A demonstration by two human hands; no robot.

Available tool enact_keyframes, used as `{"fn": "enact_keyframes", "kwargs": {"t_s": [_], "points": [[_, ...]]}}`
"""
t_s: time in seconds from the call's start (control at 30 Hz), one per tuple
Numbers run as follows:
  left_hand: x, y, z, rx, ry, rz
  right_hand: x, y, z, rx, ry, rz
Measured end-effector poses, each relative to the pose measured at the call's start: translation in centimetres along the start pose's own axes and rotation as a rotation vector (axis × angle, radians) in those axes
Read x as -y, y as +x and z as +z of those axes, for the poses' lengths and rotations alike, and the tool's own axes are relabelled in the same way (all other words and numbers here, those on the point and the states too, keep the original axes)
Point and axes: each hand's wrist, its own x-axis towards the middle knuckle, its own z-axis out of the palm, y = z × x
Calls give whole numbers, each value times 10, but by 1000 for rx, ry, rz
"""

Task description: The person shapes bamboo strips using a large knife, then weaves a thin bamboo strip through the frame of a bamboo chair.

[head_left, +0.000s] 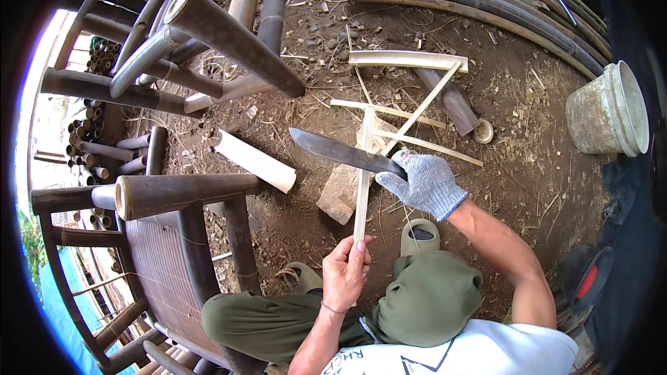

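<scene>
My bare left hand [345, 272] is closed around the lower end of a pale bamboo strip [362, 198], which points away from me. In a grey knit glove, my right hand [422, 182] grips a machete; its handle is hidden in the fist. The dark machete blade [333, 148] reaches to the left and crosses over the strip. Under them sits a reddish stone block [339, 193]. More pale bamboo strips [438, 147] lie crossed just beyond the block, by the gloved hand.
A split bamboo piece [256, 160] lies left of the block, another [410, 60] beyond it. A dark bamboo length [451, 104] rests nearby. Dark bamboo furniture [187, 191] stands left. A dirty white bucket [604, 111] is at right. Long poles [458, 0] line the back. Shavings litter the soil.
</scene>
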Motion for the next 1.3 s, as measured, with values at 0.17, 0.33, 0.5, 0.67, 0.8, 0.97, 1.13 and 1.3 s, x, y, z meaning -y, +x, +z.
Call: {"fn": "enact_keyframes", "kwargs": {"t_s": [0.17, 0.33, 0.5, 0.67, 0.8, 0.97, 1.13, 1.3], "points": [[-8, 6, -6, -4, -15, 34, 30, -28, 1, 45, 23, -259], [-18, 4, -3, -1, -6, 59, 15, -10, 10, -61, -2, -246], [6, -27, 1, 82, 148, -8, -67, 25, -7, -244, -97, 152], [6, -16, -22, 14, -66, -74, -82, 20, -57, -232, 159, 192], [-11, 2, -8, -5, 50, 46, 13, -18, -23, 5, 45, -92], [-4, 11, 6, -47, 328, 232, 13, -29, -5, -91, 24, -192], [-1, -5, 2, -40, 347, 284, -19, -2, -14, -168, -73, -108], [18, -53, -12, 112, 256, 51, -84, 27, -58, -153, 73, 489]]}}
